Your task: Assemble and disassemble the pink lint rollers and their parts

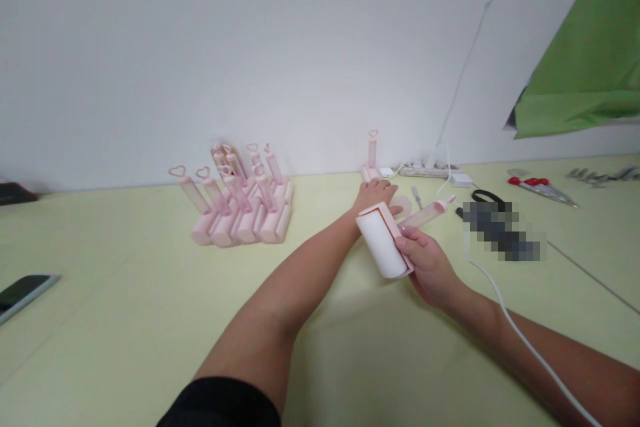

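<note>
Okay, pale yellow desk (125, 293) against white wall (320, 60), pink rollers (249, 229) standing left; right hand (425, 257) pinches white-and-pink roller (385, 243) above desk; left hand (373, 193) near far roller (373, 153), grip half hidden, can't tell.

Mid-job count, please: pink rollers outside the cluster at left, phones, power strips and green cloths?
Pink rollers: 2 (one in the right hand, one by the wall)
Phone: 1
Power strip: 1
Green cloth: 1
Total: 5
</note>
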Demonstrator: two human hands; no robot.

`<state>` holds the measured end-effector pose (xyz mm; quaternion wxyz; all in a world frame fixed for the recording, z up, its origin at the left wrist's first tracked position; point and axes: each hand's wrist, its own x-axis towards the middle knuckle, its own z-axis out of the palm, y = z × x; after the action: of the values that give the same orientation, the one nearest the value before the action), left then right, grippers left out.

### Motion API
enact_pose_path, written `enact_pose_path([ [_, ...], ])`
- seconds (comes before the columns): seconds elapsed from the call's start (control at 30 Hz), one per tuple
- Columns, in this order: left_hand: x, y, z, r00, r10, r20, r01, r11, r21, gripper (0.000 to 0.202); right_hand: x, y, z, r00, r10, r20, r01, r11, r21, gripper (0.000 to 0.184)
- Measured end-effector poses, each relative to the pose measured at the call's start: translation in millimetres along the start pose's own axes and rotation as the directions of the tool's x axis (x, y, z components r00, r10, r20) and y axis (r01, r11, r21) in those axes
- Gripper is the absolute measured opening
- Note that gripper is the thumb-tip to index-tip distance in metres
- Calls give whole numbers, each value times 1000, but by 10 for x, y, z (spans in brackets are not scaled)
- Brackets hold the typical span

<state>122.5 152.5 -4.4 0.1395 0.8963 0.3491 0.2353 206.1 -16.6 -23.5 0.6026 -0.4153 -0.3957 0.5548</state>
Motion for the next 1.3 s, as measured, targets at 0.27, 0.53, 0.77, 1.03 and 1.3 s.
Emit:
enact_pose_path([
  [0.27, -1010, -34, -439, 935, -287, -210, 198, 910, -363, 36, -57, 16, 54, 1000, -6, 18, 7, 998, -60, 39],
  [0.53, -1923, 519, -669, 873, -483, 70, 246, 312, -918, 59, -300, 52, 190, 914, 6, 406, 39, 994, -103, 45],
  [0.77, -2006, 325, -1117, 859, -319, 401, 491, 290, -821, 41, -217, -57, 71, 888, 124, 442, -81, 990, -113, 36],
  [1.03, -1975, 288, -1001, 862, -393, 319, 498, 543, -676, 39, -314, -20, 129, 664, 482, 571, -332, 875, -352, 50],
  [1.3, -1986, 466, -1028, 879, -232, 416, 462, 629, -626, 36, -261, -13, 186, 889, 155, 431, -97, 983, -155, 31],
])
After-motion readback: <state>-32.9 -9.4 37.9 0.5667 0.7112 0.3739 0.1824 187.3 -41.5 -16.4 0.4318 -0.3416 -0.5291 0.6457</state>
